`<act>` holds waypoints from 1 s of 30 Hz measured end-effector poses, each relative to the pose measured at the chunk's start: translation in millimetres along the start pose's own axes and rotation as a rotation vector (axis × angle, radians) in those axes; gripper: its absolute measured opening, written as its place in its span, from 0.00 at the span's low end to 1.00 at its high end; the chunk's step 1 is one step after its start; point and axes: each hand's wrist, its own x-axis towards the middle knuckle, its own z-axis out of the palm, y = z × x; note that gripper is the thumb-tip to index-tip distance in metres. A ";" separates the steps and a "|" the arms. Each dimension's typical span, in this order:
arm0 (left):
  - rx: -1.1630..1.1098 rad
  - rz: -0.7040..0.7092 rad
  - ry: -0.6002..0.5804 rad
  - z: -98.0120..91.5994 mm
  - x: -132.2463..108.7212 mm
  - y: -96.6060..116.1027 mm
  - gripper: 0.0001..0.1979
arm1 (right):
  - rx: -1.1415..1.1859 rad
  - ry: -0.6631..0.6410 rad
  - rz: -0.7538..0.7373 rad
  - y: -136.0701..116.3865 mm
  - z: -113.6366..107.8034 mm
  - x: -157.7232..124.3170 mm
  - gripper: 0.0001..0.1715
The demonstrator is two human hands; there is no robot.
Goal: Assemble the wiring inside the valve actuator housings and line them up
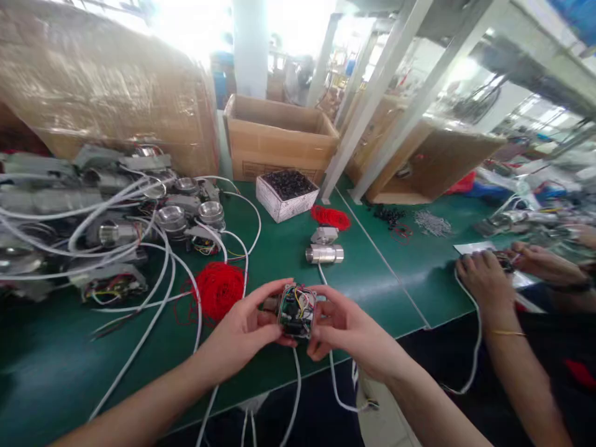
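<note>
Between my two hands, near the front edge of the green bench, is an open valve actuator housing [297,310] with a circuit board and coloured wires showing. My left hand [254,323] grips its left side, thumb in front. On the right side, my right hand [338,320] has its fingers closed against the housing. A white cable [297,379] hangs down from below it. Just beyond my hands lies a metal valve body with a grey cap [325,253], its own white cable running toward me. Left of my left hand sits a bundle of red wire [220,290].
Several metal valves [172,217] with tangled white cables pile up at left. A white box of small black parts [287,195] and a red wire coil [331,217] stand behind, before a cardboard box [282,139]. At right, a co-worker's hands [488,276] handle a similar part.
</note>
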 end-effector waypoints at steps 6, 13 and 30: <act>0.001 0.010 0.014 2.1 -0.2 -1.7 0.34 | 0.091 0.029 -0.051 6.5 5.6 -2.4 0.34; -0.005 0.027 0.035 4.5 -0.1 -5.3 0.34 | 0.185 0.149 -0.065 15.1 22.4 -2.1 0.39; 0.048 0.041 0.089 9.1 -4.2 -3.7 0.31 | 0.173 0.219 -0.148 31.5 28.9 -2.7 0.35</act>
